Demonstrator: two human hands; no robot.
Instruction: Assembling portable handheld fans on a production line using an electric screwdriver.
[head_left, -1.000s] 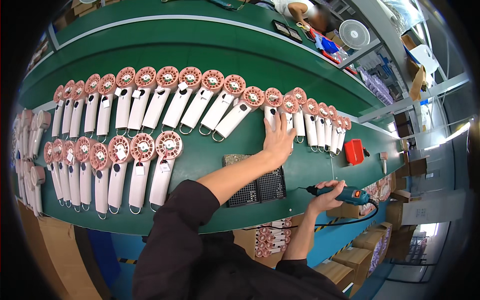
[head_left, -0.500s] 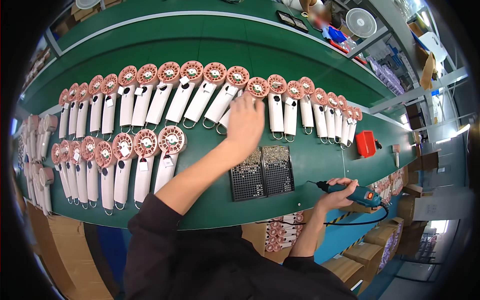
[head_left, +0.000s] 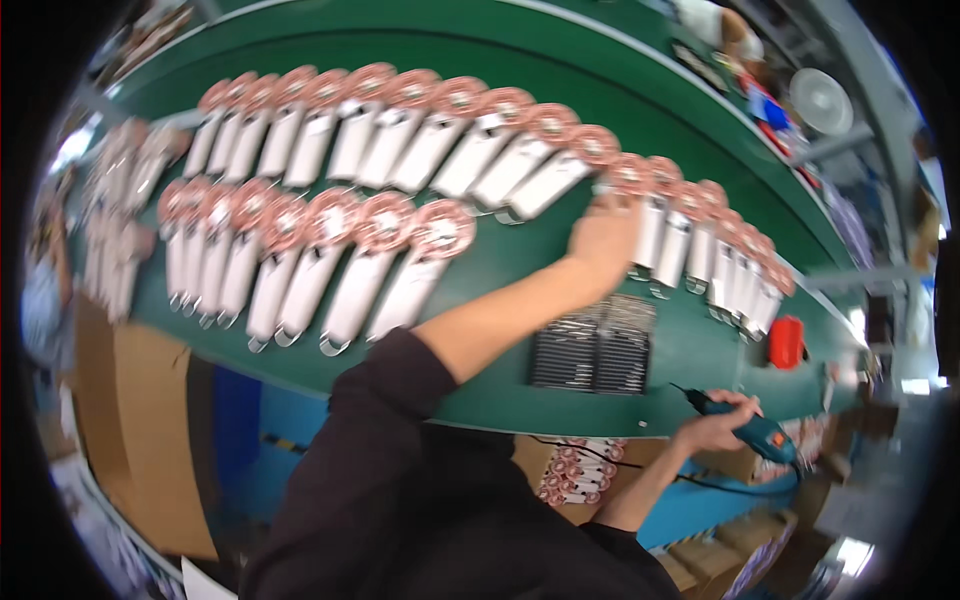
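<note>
My left hand (head_left: 606,243) reaches across the bench, its fingers closed around a handheld fan just below its round pink head (head_left: 628,174). Most of that fan's handle is hidden by the hand. Other fans with pink grilles and white handles (head_left: 545,185) lie in a row on both sides of it. At the lower right, a teal electric screwdriver (head_left: 765,436) is gripped in my right hand (head_left: 715,428), its bit pointing left toward two black screw trays (head_left: 592,358). The picture is smeared by motion.
A second, shorter row of fans (head_left: 345,285) lies nearer on the green bench (head_left: 480,375). To the right is a red bin (head_left: 786,342). The screwdriver's black cable (head_left: 700,484) hangs past the bench edge. Below stands a carton with more fans (head_left: 580,470).
The whole view has turned, so the bench and fans sit differently in it. The fan handle that stuck out left of my left hand no longer shows there. My right hand keeps the screwdriver.
</note>
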